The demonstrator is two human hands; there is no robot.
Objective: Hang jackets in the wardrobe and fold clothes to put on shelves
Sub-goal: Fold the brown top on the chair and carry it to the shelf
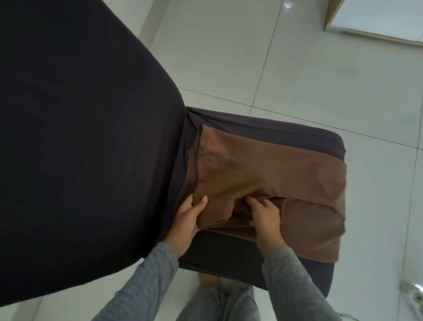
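The folded brown garment (pixel 268 173) lies across the dark chair seat (pixel 222 253), its long axis sideways; the left hand (pixel 189 216) has its grip on the near-left edge, the right hand (pixel 265 217) on a middle fold.

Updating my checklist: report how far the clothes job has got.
Done: the garment lies on the seat with several layers already folded over. In hand: the left hand grips its left edge, and the right hand pinches a fold in the middle. Left: finishing this fold and shelving it. No shelf, wardrobe or jacket shows, so the rest cannot be judged.
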